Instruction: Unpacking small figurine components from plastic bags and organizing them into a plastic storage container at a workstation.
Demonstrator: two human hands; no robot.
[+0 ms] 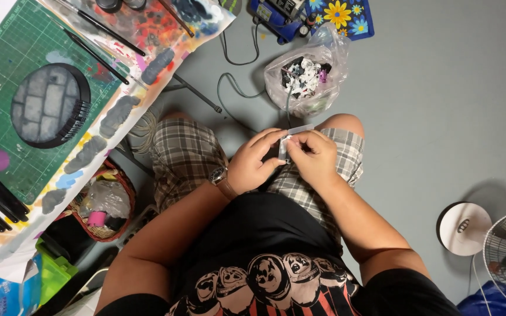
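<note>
Below, I see grey floor [440, 105]; at eleven o'clock a green cutting mat [7, 70]; at twelve a plastic bag [308, 79] of small parts. My left hand [253, 161] and right hand [314, 158] pinch a clear strip [291, 137] over my lap.

Small clear plastic strip [291, 140], bent, pinched between both hands above lap

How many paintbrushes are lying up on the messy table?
3. Two long dark paintbrushes lie slanted across the paint-smeared paper beside the green cutting mat; a third brush lies near the paper's top edge. More may be out of view.
</note>
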